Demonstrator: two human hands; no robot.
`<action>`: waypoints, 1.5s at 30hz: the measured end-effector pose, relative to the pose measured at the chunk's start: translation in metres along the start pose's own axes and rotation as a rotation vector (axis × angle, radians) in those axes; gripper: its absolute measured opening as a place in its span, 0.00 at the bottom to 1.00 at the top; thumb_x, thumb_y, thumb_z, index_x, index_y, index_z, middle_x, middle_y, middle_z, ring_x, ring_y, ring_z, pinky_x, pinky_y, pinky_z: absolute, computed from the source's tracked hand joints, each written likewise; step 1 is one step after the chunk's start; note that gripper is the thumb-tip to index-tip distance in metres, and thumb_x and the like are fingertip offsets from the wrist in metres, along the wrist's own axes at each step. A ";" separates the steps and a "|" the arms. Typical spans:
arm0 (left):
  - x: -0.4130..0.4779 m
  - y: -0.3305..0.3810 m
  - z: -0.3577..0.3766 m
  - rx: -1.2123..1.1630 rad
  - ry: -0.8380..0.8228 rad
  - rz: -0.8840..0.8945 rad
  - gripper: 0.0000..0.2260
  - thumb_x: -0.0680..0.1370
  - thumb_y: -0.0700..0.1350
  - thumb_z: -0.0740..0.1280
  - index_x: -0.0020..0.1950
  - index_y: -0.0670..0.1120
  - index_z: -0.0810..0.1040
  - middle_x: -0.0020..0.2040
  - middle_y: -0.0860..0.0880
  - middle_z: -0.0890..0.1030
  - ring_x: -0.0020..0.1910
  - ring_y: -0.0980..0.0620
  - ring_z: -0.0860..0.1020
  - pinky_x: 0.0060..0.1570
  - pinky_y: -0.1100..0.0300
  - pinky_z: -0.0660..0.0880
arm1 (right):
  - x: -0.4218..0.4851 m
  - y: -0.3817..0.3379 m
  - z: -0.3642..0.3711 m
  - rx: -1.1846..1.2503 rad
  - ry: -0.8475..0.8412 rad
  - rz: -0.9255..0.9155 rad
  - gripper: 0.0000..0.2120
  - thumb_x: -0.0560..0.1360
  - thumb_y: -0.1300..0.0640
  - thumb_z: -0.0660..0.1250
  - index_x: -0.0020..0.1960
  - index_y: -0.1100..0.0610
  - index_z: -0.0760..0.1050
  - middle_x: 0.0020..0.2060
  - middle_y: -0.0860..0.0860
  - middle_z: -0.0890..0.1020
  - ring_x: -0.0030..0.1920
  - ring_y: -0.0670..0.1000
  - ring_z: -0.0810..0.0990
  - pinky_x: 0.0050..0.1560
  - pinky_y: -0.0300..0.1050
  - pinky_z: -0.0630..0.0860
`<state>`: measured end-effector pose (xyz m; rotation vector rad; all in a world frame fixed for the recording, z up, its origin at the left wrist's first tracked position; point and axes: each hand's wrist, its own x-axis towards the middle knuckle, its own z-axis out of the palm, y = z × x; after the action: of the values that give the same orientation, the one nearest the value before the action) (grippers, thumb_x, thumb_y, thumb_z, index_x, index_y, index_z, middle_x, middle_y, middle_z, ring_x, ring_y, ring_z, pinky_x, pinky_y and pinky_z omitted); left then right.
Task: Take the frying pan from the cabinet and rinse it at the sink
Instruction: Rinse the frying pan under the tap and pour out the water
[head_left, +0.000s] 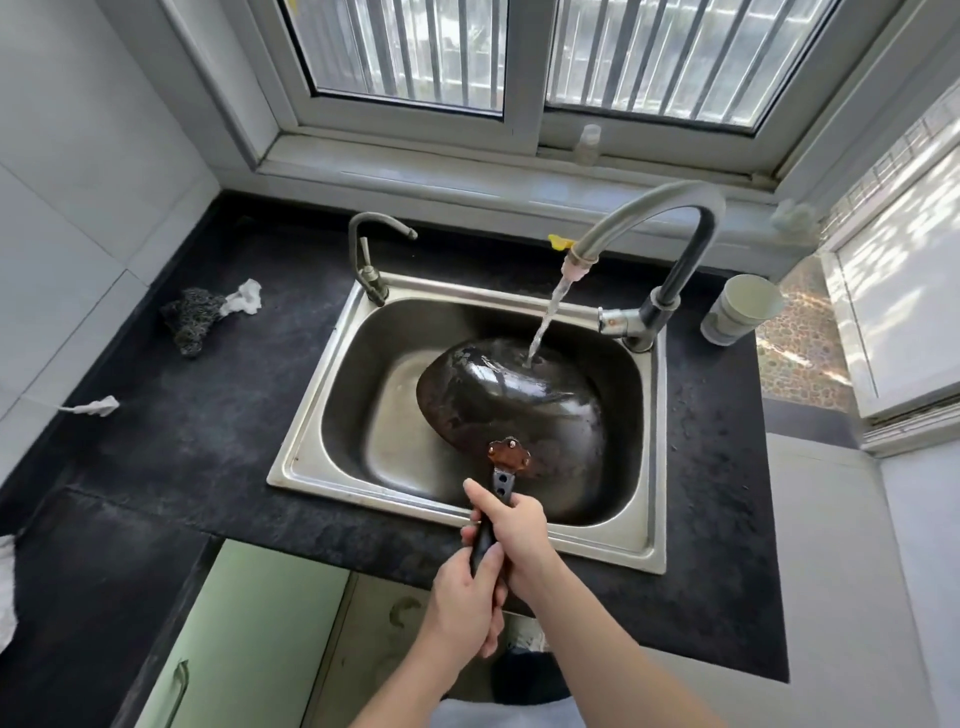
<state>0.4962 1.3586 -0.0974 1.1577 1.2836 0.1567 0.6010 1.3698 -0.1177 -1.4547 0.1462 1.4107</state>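
A dark frying pan (511, 405) lies bottom-up in the steel sink (332, 395), its black handle (485, 535) pointing toward me over the sink's front rim. Both hands grip that handle: my right hand (511, 525) nearer the pan, my left hand (470, 597) just behind it. Water runs from the tall curved tap (670, 218) and strikes the pan's far side (535, 358). The pan's inside is hidden.
A small second tap (371, 260) stands at the sink's back left. On the black counter (208, 441) lie a dark scourer (192, 319) and white paper scraps (244, 299). A pale cup (740, 312) stands right of the tap. Green cabinet doors (234, 639) are below.
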 end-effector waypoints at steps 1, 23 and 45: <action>0.001 0.003 0.004 0.008 0.005 -0.004 0.16 0.82 0.49 0.61 0.40 0.39 0.73 0.28 0.46 0.74 0.18 0.49 0.69 0.17 0.61 0.66 | 0.001 -0.003 -0.003 0.021 -0.001 0.008 0.13 0.74 0.57 0.77 0.42 0.61 0.73 0.28 0.53 0.77 0.26 0.51 0.78 0.29 0.43 0.78; -0.007 0.020 -0.023 0.546 0.016 0.198 0.15 0.80 0.58 0.59 0.58 0.50 0.76 0.47 0.49 0.84 0.41 0.52 0.82 0.43 0.54 0.81 | -0.014 0.007 0.003 0.422 -0.064 0.003 0.12 0.77 0.58 0.72 0.38 0.58 0.72 0.30 0.53 0.74 0.28 0.50 0.75 0.32 0.43 0.78; -0.017 0.012 -0.058 0.293 -0.158 0.101 0.19 0.81 0.54 0.62 0.46 0.37 0.76 0.29 0.47 0.77 0.21 0.49 0.73 0.20 0.60 0.70 | -0.020 0.029 0.020 0.085 -0.054 -0.218 0.12 0.76 0.59 0.74 0.39 0.61 0.74 0.30 0.54 0.77 0.30 0.51 0.79 0.35 0.46 0.79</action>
<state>0.4495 1.3871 -0.0685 1.4560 1.1330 -0.0508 0.5620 1.3604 -0.1139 -1.3199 0.0123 1.2498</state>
